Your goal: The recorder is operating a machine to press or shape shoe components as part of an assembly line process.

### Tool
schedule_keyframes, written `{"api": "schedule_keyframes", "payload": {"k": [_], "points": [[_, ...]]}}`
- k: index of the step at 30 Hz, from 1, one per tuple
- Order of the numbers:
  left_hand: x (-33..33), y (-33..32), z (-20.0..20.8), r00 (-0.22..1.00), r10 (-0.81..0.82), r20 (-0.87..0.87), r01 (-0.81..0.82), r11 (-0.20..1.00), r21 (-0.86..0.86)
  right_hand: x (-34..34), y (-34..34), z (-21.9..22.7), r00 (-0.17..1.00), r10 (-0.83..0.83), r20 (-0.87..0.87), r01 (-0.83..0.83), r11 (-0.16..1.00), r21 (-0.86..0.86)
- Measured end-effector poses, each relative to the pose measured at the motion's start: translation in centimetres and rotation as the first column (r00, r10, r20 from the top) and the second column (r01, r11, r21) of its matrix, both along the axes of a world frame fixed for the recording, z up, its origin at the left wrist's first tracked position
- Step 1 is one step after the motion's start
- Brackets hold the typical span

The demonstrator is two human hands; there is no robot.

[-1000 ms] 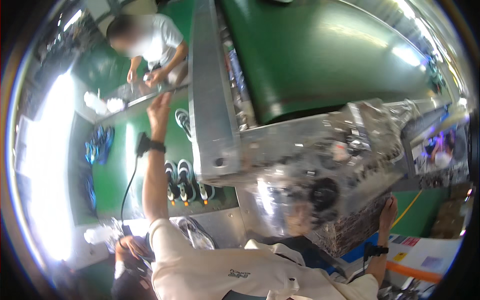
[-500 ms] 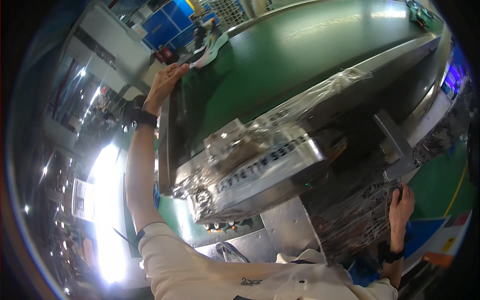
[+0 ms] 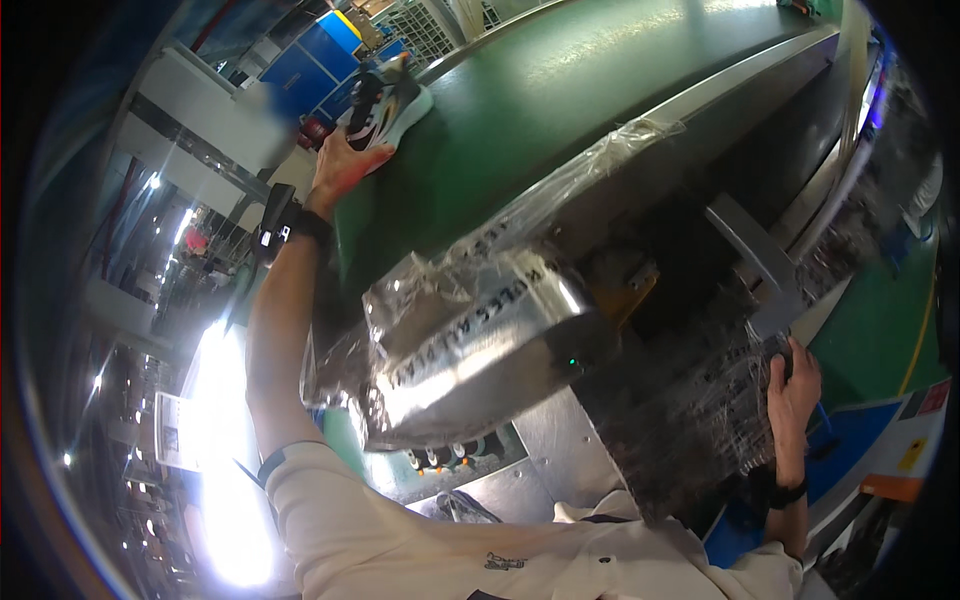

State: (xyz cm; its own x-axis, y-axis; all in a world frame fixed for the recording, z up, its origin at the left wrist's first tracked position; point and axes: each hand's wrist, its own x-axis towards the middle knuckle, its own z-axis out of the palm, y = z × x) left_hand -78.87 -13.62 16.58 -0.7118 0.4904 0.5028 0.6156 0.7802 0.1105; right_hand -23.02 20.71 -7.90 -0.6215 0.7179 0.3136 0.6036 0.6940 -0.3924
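At the upper left, my left hand (image 3: 346, 168) is closed on the near end of a dark and pale sports shoe (image 3: 388, 112) on the green conveyor belt (image 3: 520, 120). Its thumb lies along the pale sole; the other fingers are partly hidden by the shoe. On the right, my right hand (image 3: 795, 392) rests at the edge of a dark, plastic-wrapped machine panel (image 3: 690, 420), just below a grey metal bracket (image 3: 755, 265). Its thumb and fingers are apart, and I see nothing lifted in it.
A shiny metal housing in clear wrap (image 3: 470, 350) stands between my arms, with a small green light. Several shoes (image 3: 450, 455) show below it. A blue cabinet (image 3: 310, 65) stands beyond the belt's far left. A bright lamp (image 3: 225, 480) glares at lower left.
My left hand has gone from a pinch beside the shoe to a hold on its near end. My right hand stays by the panel edge. The whole view has shifted a little.
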Motion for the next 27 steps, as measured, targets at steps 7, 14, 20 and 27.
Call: {"api": "schedule_keyframes", "payload": {"k": [7, 14, 20, 27], "points": [[23.9, 1.3, 7.6, 0.969, -0.246, 0.036, 0.247, 0.969, -0.014, 0.4, 0.7, 1.3, 0.905, 0.172, -0.389, -0.200, 0.979, -0.033], [42.4, 2.9, -0.6, 0.732, -0.634, 0.249, 0.602, 0.773, 0.198, 0.4, -4.2, 7.9, 0.272, 0.374, -0.886, -0.750, 0.659, 0.048], [44.4, 7.9, -15.3, 0.567, -0.684, 0.460, 0.617, 0.722, 0.313, 4.4, -4.8, 1.6, 0.562, 0.279, -0.779, -0.752, 0.565, -0.340], [46.2, 7.2, -22.3, 0.843, -0.517, 0.148, 0.472, 0.843, 0.257, 7.8, -6.2, 7.6, 0.745, 0.457, -0.486, -0.657, 0.628, -0.417]]}}
